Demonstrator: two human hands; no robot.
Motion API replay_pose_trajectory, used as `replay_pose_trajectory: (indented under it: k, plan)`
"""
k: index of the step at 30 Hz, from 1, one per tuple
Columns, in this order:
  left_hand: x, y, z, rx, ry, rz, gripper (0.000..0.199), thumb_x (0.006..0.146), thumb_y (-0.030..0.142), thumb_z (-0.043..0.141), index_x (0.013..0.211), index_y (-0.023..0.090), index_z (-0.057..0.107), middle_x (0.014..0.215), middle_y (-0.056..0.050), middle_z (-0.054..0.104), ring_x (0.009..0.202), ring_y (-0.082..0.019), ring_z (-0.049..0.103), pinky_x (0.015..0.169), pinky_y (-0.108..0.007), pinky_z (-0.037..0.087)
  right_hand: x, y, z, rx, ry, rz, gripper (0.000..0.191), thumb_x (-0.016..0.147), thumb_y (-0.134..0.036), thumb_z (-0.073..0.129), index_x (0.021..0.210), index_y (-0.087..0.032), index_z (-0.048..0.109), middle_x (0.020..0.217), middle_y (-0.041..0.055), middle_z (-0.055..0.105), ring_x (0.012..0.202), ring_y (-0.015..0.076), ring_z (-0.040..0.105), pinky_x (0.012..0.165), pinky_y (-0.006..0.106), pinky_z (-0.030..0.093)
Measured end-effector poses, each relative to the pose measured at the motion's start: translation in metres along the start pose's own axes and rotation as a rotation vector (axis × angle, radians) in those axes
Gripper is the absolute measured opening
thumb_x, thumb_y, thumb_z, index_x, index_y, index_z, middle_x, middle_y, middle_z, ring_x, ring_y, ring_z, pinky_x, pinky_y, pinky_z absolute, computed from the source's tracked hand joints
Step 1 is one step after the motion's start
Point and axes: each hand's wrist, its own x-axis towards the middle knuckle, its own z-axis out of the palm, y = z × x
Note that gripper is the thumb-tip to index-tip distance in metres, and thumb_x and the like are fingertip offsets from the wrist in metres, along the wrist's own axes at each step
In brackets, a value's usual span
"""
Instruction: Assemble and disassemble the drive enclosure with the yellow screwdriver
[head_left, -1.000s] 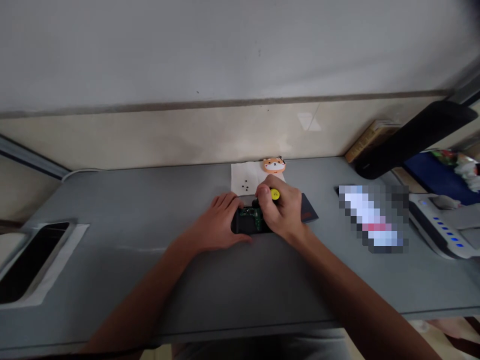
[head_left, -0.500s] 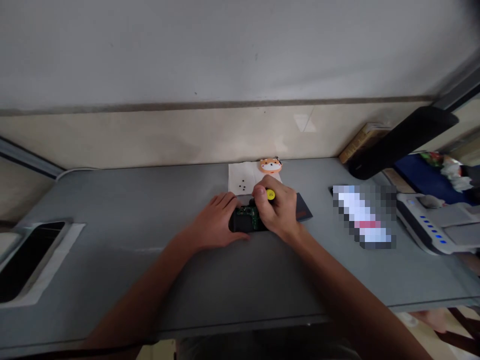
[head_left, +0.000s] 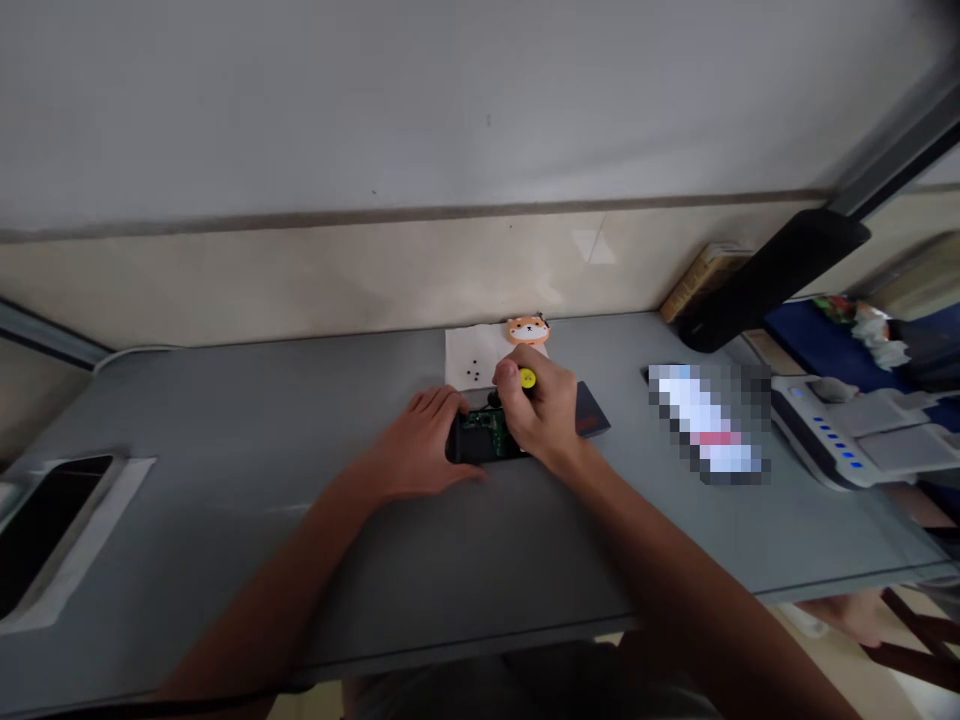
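Left hand (head_left: 424, 440) braced, fingers bent, thumb apart toward three o'clock, forearm (head_left: 277, 590) from seven; right hand (head_left: 546, 405) in a fist, forearm (head_left: 675, 555) from between four and five.

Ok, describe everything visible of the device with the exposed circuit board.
The device has a dark casing, seemingly plastic, lying open-side up on the gray table, its green circuit board exposed. The left hand holds its left end; the right hand, gripping a yellow-topped tool, hides its right part.

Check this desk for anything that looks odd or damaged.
Blocky pixels cover the bright object on the right of the desk, hiding its details. The black device lies open, its green circuit board exposed. I see nothing spilled or clearly damaged.
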Motion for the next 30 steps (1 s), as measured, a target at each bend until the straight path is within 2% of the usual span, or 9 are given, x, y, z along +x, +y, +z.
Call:
replay_pose_trajectory:
  k: [7,14,19,25,30]
  plan:
    - [-0.0005,-0.0087,0.0077,0.004,0.082,0.058,0.055,0.077,0.061,0.080,0.112,0.029,0.052,0.116,-0.007,0.062,0.114,-0.034,0.062,0.098,-0.054,0.055,-0.0003,-0.0010,0.0004,0.046,-0.031,0.037,0.042,0.105,-0.040,0.041,0.068,-0.022,0.046,0.058,-0.0040,0.050,0.053,0.0086,0.044,0.052,0.025,0.033]
    - [0.0007,-0.0066,0.0033,0.004,0.068,0.079,0.053,0.083,0.067,0.073,0.109,0.025,0.053,0.115,-0.010,0.063,0.111,-0.034,0.063,0.096,-0.054,0.056,-0.0005,-0.0027,0.0007,0.039,-0.018,0.000,0.044,0.106,-0.042,0.040,0.068,-0.022,0.048,0.059,-0.0035,0.053,0.053,0.0082,0.044,0.053,0.025,0.033]
    - [0.0013,-0.0045,0.0023,-0.006,0.065,0.082,0.044,0.092,0.061,0.064,0.108,0.020,0.056,0.113,-0.011,0.064,0.108,-0.033,0.063,0.097,-0.056,0.054,-0.0023,-0.0030,0.0008,0.042,-0.025,0.040,0.045,0.105,-0.043,0.039,0.067,-0.022,0.049,0.058,-0.0032,0.054,0.052,0.0086,0.046,0.053,0.025,0.035]
    - [0.0014,-0.0028,0.0031,-0.010,0.060,0.050,0.037,0.093,0.056,0.065,0.104,0.021,0.058,0.112,-0.012,0.065,0.109,-0.034,0.061,0.097,-0.055,0.053,-0.0026,-0.0026,0.0016,0.039,-0.033,0.031,0.042,0.105,-0.038,0.041,0.067,-0.022,0.050,0.057,-0.0037,0.053,0.052,0.0085,0.046,0.052,0.025,0.035]
    - [0.0013,-0.0014,0.0008,-0.005,0.059,0.068,0.031,0.097,0.052,0.060,0.103,0.021,0.056,0.112,-0.011,0.065,0.108,-0.032,0.061,0.097,-0.053,0.053,-0.0023,-0.0011,0.0028,0.030,0.026,0.080,0.039,0.103,-0.038,0.045,0.068,-0.022,0.049,0.056,-0.0046,0.048,0.051,0.0093,0.042,0.053,0.026,0.033]
